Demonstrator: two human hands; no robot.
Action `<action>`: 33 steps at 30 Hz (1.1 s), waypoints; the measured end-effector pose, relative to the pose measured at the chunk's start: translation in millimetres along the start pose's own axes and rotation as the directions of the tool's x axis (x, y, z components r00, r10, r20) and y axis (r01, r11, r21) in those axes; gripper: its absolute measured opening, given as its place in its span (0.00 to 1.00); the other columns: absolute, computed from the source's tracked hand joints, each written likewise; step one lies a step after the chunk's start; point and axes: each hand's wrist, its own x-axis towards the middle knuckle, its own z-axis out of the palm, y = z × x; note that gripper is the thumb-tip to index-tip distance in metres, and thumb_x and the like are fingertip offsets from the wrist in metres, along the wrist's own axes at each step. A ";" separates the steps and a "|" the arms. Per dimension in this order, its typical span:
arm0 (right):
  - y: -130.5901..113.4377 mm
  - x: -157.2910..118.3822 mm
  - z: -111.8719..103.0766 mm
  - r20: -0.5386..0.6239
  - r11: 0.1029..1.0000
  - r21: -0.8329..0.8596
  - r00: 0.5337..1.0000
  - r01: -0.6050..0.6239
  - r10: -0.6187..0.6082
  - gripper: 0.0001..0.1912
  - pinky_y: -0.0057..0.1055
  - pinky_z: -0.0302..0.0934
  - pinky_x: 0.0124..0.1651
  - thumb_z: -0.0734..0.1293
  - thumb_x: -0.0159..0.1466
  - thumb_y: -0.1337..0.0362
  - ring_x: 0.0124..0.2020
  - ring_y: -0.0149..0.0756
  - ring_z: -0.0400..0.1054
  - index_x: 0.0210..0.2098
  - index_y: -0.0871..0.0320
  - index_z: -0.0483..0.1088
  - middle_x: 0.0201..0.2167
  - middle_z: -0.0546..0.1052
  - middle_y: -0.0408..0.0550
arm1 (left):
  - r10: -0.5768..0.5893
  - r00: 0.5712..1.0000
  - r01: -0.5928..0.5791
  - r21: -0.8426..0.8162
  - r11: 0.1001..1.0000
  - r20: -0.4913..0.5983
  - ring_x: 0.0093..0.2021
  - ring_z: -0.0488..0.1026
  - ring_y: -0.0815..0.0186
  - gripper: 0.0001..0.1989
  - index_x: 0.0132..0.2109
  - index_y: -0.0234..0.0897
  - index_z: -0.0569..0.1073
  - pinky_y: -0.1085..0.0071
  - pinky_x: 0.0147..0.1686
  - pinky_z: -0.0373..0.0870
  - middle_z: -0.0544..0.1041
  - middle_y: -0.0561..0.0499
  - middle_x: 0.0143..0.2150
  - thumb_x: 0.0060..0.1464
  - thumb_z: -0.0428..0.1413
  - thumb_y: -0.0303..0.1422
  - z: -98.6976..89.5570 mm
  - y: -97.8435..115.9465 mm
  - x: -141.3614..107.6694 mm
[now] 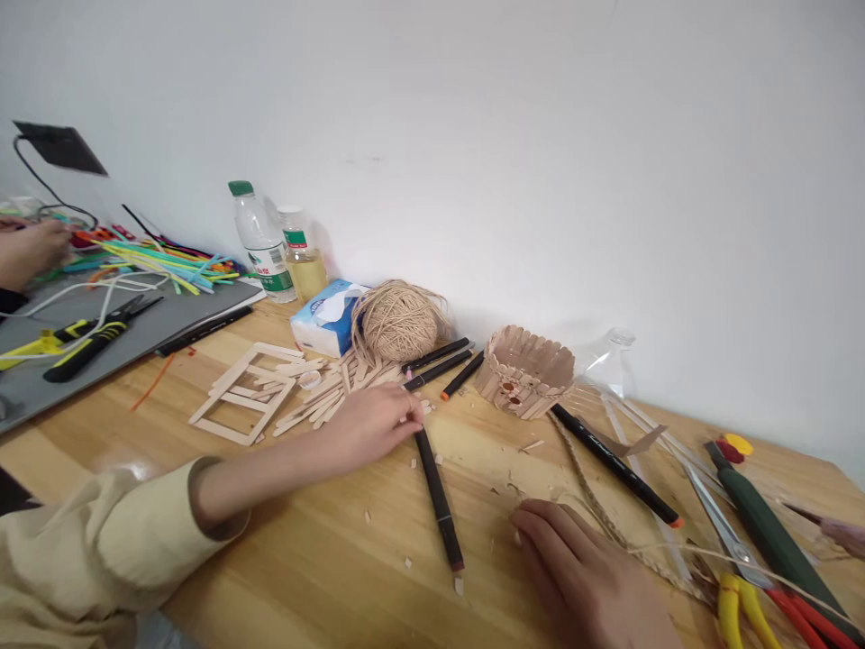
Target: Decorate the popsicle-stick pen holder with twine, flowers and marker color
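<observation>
My left hand [378, 422] reaches over the table, its fingers pinched at the upper end of a black marker [439, 500]. That marker lies slanting on the wood, its reddish end toward me. My right hand [587, 577] rests on the table at the lower right, fingers bent together; whether anything is under them is hidden. Behind the hands stands a round basket of wooden sticks [523, 371] with small brown dots on its front. Beside it lies another black marker with an orange end [618, 469]. A braided cord [595, 500] runs past my right hand.
Craft sticks [338, 388], a stick frame [247, 397], a twine ball [402, 320], a tissue pack [325, 315] and two bottles [263, 248] stand left. Scissors [730, 532] and a dark green tool [777, 532] lie right. Another person's hand [33, 252] is far left, near pliers [101, 338].
</observation>
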 end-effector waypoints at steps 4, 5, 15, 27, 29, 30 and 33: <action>-0.8 -1.1 1.9 -0.020 0.997 0.017 0.997 -0.071 0.071 0.14 0.31 0.68 0.34 0.51 0.69 0.67 0.35 0.37 0.74 0.41 0.56 0.66 0.35 0.77 0.49 | 0.001 0.999 -0.001 -0.008 1.000 -0.041 0.43 0.72 0.63 0.08 0.38 0.39 0.75 0.70 0.42 0.67 0.78 0.51 0.39 0.58 0.50 0.30 -2.5 -2.7 30.6; -0.5 -1.3 1.9 -0.027 0.996 0.032 0.996 -0.084 0.085 0.13 0.31 0.68 0.34 0.51 0.69 0.67 0.34 0.36 0.74 0.40 0.55 0.66 0.34 0.77 0.48 | 0.011 0.999 -0.011 -0.004 1.000 -0.040 0.43 0.72 0.63 0.08 0.37 0.39 0.75 0.70 0.41 0.67 0.78 0.51 0.39 0.58 0.51 0.30 -1.4 -2.0 36.9; 11.2 -8.5 -16.4 -0.024 0.961 0.208 0.981 -0.184 0.193 0.07 0.26 0.66 0.33 0.58 0.67 0.69 0.32 0.33 0.73 0.34 0.53 0.64 0.30 0.75 0.45 | 0.099 0.994 -0.091 0.155 0.984 -0.041 0.45 0.67 0.58 0.08 0.37 0.38 0.74 0.67 0.36 0.68 0.75 0.47 0.40 0.55 0.51 0.27 16.2 2.9 71.9; 11.3 -12.5 -14.7 -0.061 0.930 0.362 0.993 -0.068 0.097 0.12 0.26 0.69 0.34 0.55 0.67 0.70 0.34 0.35 0.76 0.42 0.54 0.68 0.34 0.80 0.47 | 0.160 0.987 -0.161 0.180 0.970 0.020 0.46 0.67 0.60 0.10 0.45 0.40 0.72 0.67 0.43 0.67 0.75 0.50 0.44 0.58 0.50 0.34 15.9 6.0 75.9; 9.6 -9.6 -14.5 -0.082 0.936 0.344 0.991 -0.073 0.108 0.11 0.25 0.68 0.33 0.55 0.68 0.69 0.32 0.33 0.75 0.41 0.55 0.68 0.32 0.79 0.46 | 0.157 0.987 -0.159 0.177 0.971 0.025 0.47 0.68 0.59 0.10 0.45 0.39 0.73 0.67 0.42 0.67 0.76 0.49 0.44 0.57 0.51 0.35 19.1 8.1 78.1; 8.5 -7.8 -14.5 -0.079 0.939 0.332 0.989 -0.089 0.122 0.10 0.25 0.68 0.32 0.56 0.68 0.68 0.31 0.33 0.74 0.40 0.55 0.68 0.31 0.78 0.46 | 0.152 0.988 -0.154 0.177 0.972 0.028 0.46 0.68 0.58 0.10 0.43 0.39 0.73 0.67 0.41 0.67 0.76 0.49 0.44 0.57 0.52 0.35 21.0 8.9 79.3; 5.1 -2.9 -14.5 -0.024 0.947 0.295 0.989 -0.131 0.145 0.10 0.25 0.65 0.28 0.57 0.68 0.66 0.25 0.31 0.71 0.34 0.56 0.68 0.26 0.76 0.44 | 0.127 0.991 -0.131 0.182 0.975 0.032 0.44 0.69 0.58 0.08 0.38 0.38 0.75 0.68 0.38 0.67 0.77 0.49 0.41 0.56 0.51 0.32 25.8 10.7 82.2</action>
